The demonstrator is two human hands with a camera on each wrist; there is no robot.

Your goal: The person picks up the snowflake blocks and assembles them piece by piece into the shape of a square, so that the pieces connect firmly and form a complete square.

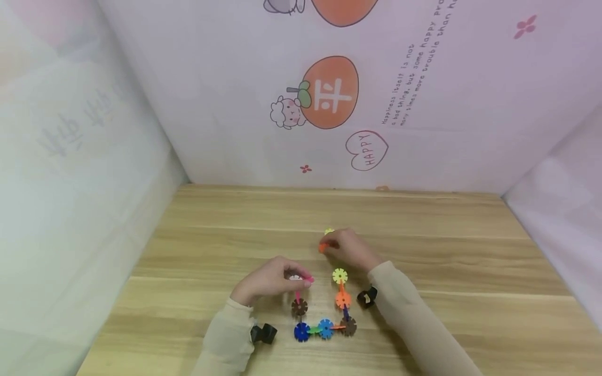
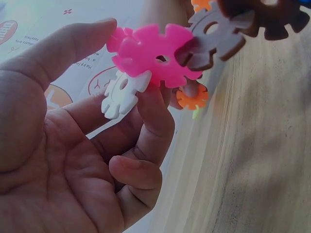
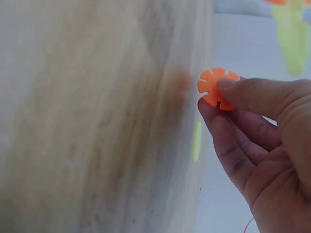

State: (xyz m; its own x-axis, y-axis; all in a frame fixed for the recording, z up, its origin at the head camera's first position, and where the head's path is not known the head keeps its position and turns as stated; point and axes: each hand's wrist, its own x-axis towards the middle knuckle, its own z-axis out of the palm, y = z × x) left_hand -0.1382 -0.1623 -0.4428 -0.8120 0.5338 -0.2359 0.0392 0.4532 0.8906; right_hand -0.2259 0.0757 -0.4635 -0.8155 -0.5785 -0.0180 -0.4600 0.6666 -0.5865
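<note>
My left hand [image 1: 270, 279] pinches the end of a chain of notched plastic discs. In the left wrist view, a pink disc [image 2: 163, 53] and a white disc [image 2: 124, 92] lie at its fingertips, with a second pink piece [image 2: 118, 40] by the thumb. The chain runs on through a brown disc [image 1: 299, 307], a dark blue disc [image 1: 302, 331], a light blue disc [image 1: 325, 328] and an orange disc [image 1: 343, 299] to a yellow disc [image 1: 340, 275]. Farther back, my right hand [image 1: 350, 249] pinches a loose orange disc [image 3: 209, 87] between thumb and fingers, apart from the chain.
Another yellow disc [image 1: 329, 231] lies on the wooden table [image 1: 226, 214] just behind my right hand, partly covered by it. White printed cloth [image 1: 235, 104] walls the table at the back and both sides. Black wrist mounts [image 1: 264, 333] sit at both cuffs.
</note>
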